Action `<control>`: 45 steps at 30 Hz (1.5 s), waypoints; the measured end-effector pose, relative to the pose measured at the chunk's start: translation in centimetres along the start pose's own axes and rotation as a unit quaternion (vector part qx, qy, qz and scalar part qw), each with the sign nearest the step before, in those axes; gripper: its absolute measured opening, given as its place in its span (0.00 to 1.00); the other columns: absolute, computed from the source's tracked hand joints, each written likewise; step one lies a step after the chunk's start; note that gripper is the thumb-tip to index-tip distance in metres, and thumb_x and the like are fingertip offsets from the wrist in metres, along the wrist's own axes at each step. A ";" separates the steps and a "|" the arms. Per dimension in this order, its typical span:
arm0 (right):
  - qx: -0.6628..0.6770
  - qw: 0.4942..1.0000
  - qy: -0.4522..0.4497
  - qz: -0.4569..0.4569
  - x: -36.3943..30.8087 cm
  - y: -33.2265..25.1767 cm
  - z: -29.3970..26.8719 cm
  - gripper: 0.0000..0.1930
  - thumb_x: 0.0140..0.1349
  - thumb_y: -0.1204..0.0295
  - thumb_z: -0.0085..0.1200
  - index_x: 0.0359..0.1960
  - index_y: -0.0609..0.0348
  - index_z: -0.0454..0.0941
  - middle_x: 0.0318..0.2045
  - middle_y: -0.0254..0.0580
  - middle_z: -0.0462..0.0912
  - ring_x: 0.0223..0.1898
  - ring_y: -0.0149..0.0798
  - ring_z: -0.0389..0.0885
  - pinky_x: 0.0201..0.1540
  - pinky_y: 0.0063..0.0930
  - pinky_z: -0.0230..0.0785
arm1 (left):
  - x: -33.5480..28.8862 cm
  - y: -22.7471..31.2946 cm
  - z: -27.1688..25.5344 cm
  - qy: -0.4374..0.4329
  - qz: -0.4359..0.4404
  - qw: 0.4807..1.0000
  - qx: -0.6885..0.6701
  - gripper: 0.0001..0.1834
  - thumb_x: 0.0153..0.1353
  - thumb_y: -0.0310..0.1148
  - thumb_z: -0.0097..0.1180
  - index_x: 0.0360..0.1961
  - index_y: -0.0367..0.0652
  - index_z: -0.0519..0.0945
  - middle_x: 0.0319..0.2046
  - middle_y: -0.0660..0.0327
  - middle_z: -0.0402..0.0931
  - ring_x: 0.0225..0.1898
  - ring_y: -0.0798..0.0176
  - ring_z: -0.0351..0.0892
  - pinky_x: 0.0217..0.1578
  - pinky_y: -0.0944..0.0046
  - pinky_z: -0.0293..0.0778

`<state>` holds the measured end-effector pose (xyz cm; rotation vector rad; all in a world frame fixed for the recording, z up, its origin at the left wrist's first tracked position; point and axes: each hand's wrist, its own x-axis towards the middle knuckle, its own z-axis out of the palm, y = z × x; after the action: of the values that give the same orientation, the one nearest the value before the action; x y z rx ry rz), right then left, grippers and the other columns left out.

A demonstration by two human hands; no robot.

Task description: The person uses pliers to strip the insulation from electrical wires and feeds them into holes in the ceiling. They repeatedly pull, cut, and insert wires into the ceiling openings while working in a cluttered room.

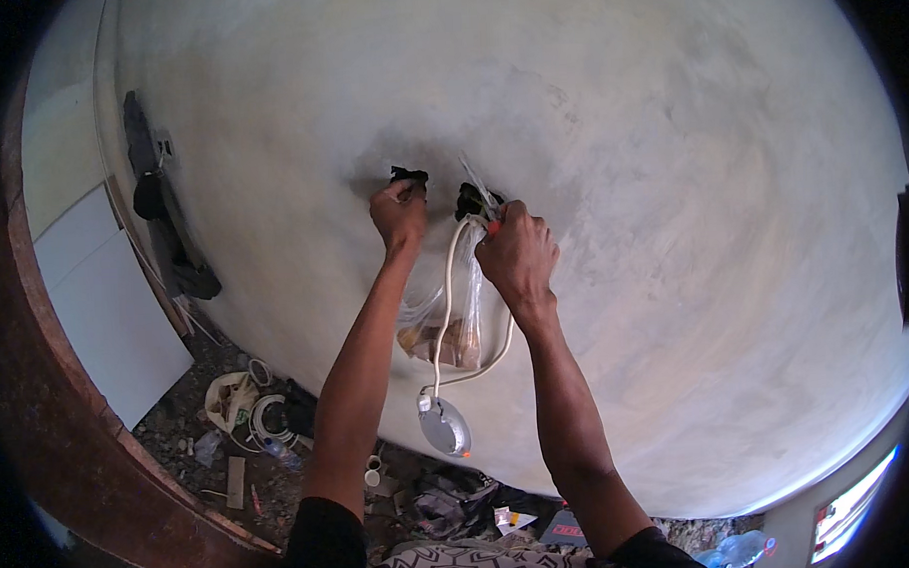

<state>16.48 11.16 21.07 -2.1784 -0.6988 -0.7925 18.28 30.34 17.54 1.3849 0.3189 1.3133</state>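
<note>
Two rough dark holes are cut in the pale plastered surface [671,176]. At the left hole [408,172], my left hand [400,216] is closed, its fingers curled at the rim; what they hold, if anything, is hidden. Beside the right hole [466,201], my right hand [520,254] grips a red-handled tool [494,227]; its kind is unclear. A clear plastic bag [469,309] with brown pieces inside hangs below this hole. From there a white cable [446,304] runs down to a round silver lamp-like disc [445,427], which dangles between my forearms.
At lower left lie coiled white cable [269,421], a pale sack [228,397], a plastic bottle [280,450] and a wood piece [236,482] on rubble. White panels [110,296] lean further left. Dark cloth [452,499] and a dark red-marked box [563,529] lie below.
</note>
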 end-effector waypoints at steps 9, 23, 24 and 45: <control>-0.005 0.999 -0.031 -0.013 -0.1 0.1 0.0 0.13 0.51 0.71 0.58 0.37 0.64 0.75 0.31 0.60 0.83 0.35 0.61 0.84 0.37 0.53 0.75 | -0.2 0.4 0.2 0.012 -0.007 1.000 0.022 0.10 0.57 0.28 0.59 0.35 0.32 0.85 0.25 0.60 0.83 0.27 0.69 0.79 0.33 0.67 0.72; -0.019 0.998 -0.047 -0.045 0.2 -1.0 0.0 0.13 0.51 0.71 0.56 0.39 0.61 0.78 0.33 0.59 0.83 0.37 0.60 0.83 0.40 0.53 0.74 | -0.4 0.4 -0.1 0.066 0.018 0.992 0.106 0.12 0.56 0.38 0.62 0.31 0.39 0.86 0.26 0.56 0.85 0.28 0.58 0.83 0.34 0.60 0.75; -0.025 0.997 -0.057 -0.039 0.4 -1.0 -0.1 0.14 0.52 0.70 0.57 0.41 0.60 0.78 0.33 0.58 0.83 0.38 0.59 0.83 0.41 0.52 0.74 | -0.3 0.4 -0.3 0.060 0.023 0.992 0.112 0.12 0.56 0.38 0.63 0.31 0.39 0.86 0.26 0.56 0.85 0.28 0.58 0.83 0.34 0.60 0.75; 0.040 0.999 0.003 -0.006 0.3 0.0 0.4 0.11 0.51 0.76 0.52 0.37 0.62 0.79 0.29 0.58 0.83 0.34 0.61 0.82 0.39 0.50 0.75 | 0.9 3.9 -1.2 -0.060 -0.339 0.935 -0.083 0.11 0.51 0.26 0.62 0.16 0.45 0.72 0.13 0.65 0.69 0.11 0.69 0.63 0.13 0.63 0.51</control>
<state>16.80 11.54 21.02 -2.1014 -0.7301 -0.7638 15.74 30.42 20.90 1.0630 0.5330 0.6634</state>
